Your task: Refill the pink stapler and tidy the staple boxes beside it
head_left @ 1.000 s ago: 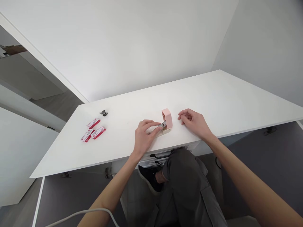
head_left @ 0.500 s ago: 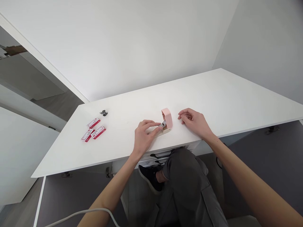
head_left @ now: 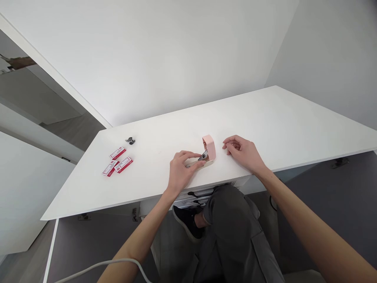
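A pink and cream stapler (head_left: 209,148) rests on the white desk with its pink top swung up and its metal staple channel showing. My left hand (head_left: 180,167) is closed round it, thumb and forefinger on either side of the metal part; the palm hides some of the cream base. To the right of the stapler, my right hand (head_left: 242,151) lies on the desk, apart from it. Its fingers are loosely bent, with a gap between thumb and forefinger, and I see nothing held in it.
Several small red-and-white boxes (head_left: 123,164) lie at the desk's left side. Behind them is a small black and silver object (head_left: 130,140) whose kind is unclear. The white desk (head_left: 165,129) meets a wall at its back. A pale cable (head_left: 118,260) crosses my left forearm.
My left thumb and forefinger have spread slightly apart at the stapler's metal channel, baring more of it. My right hand stays in place. The view has shifted a little.
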Demonstrator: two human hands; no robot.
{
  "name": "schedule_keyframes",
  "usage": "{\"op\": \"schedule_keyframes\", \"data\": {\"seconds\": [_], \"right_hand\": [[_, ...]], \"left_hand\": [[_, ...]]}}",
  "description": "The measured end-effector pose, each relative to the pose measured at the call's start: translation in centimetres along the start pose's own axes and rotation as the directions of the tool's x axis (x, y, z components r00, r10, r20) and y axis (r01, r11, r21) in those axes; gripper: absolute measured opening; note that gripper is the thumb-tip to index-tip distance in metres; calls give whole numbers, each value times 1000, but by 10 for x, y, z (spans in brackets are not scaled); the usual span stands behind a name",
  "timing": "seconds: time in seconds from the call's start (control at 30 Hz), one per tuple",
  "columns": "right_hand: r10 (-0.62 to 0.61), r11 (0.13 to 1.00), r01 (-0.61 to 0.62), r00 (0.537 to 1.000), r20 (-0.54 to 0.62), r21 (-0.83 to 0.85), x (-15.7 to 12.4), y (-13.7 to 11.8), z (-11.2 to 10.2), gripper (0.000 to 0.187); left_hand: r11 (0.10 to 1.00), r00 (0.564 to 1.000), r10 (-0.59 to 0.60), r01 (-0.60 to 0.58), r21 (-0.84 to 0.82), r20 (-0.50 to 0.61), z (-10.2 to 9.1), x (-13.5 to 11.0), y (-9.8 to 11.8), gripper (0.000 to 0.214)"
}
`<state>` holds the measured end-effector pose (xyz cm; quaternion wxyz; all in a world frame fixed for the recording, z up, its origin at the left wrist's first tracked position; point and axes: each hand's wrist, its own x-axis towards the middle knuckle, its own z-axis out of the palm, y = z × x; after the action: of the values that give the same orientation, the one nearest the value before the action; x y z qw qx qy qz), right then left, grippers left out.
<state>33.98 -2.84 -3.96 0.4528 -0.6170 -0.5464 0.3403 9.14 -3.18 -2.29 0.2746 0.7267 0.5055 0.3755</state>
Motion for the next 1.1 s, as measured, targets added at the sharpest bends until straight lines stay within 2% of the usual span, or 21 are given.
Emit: {"op": "schedule_keyframes", "data": {"seconds": [0.1,0.17,0.23,0.3,0.4,0.5,0.57,0.6,0.77,0.93,1.1], "right_hand": [[6,1000,-6,1000,-1,1,0,-1,0,15],[3,1000,-3,1000,-2,1,-1,-1,0,15],[-4,1000,4,1000,0,1,-1,0,0,15],[-12,1000,12,1000,2,-3,0,2,1,16],[-30,1000,30,1000,2,-8,1,5,1,16],[-44,999,44,999,-3,5,1,6,2,16],[-39,999,39,999,-7,13,1,5,2,16],[-35,999,35,999,-7,15,1,5,1,16],[-16,1000,16,1000,1,8,0,4,0,16],[-15,1000,15,1000,0,7,-1,3,0,16],[-16,1000,16,1000,2,6,-1,3,0,16]], "left_hand": [[999,999,33,-33,24,1,0,-2,0,26],[990,991,126,-123,64,-49,-1,-3,0,40],[955,956,275,-259,142,-103,-3,-3,3,53],[882,892,441,-410,235,-98,-8,0,12,56],[747,800,597,-582,321,62,-18,11,31,61],[669,748,595,-664,333,295,-28,27,48,72],[646,720,583,-692,322,377,-32,33,51,75],[640,712,588,-699,318,383,-33,35,50,76],[672,747,586,-665,326,315,-41,23,28,73],[715,774,531,-627,309,344,-46,2,4,69],[738,787,502,-606,297,358,-47,-9,-8,66]]}}
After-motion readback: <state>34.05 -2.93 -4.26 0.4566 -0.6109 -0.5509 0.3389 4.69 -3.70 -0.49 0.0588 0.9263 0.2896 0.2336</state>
